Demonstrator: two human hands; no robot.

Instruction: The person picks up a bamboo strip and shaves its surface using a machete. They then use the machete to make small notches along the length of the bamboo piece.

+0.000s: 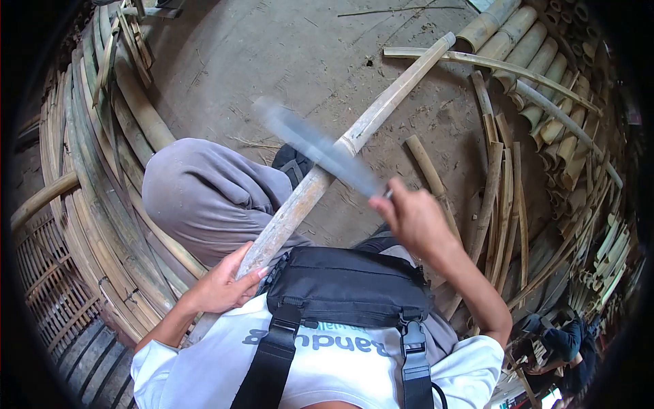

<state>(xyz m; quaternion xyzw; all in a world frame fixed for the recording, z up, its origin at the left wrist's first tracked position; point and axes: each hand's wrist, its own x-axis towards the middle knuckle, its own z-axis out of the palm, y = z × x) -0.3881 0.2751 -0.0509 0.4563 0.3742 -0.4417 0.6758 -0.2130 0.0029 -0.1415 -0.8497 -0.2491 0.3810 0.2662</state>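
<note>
My left hand (228, 281) is wrapped round the near end of a split bamboo piece (293, 208), which slants up and away to the right. In my right hand (414, 217) is the handle of a large knife (317, 146), its blade blurred by motion. The blade crosses the bamboo near a node around its middle; whether it touches the surface cannot be made out. The far end of the bamboo lies by a thin curved strip (490, 63).
Long bamboo strips (102, 204) are piled along the left, beside a slatted rack (54, 273). Cut bamboo tubes (524, 51) are stacked at the upper right, with upright split pieces (501, 204) below. A short bamboo piece (424, 163) lies on the ground. Another person (569, 347) is partly visible at the lower right.
</note>
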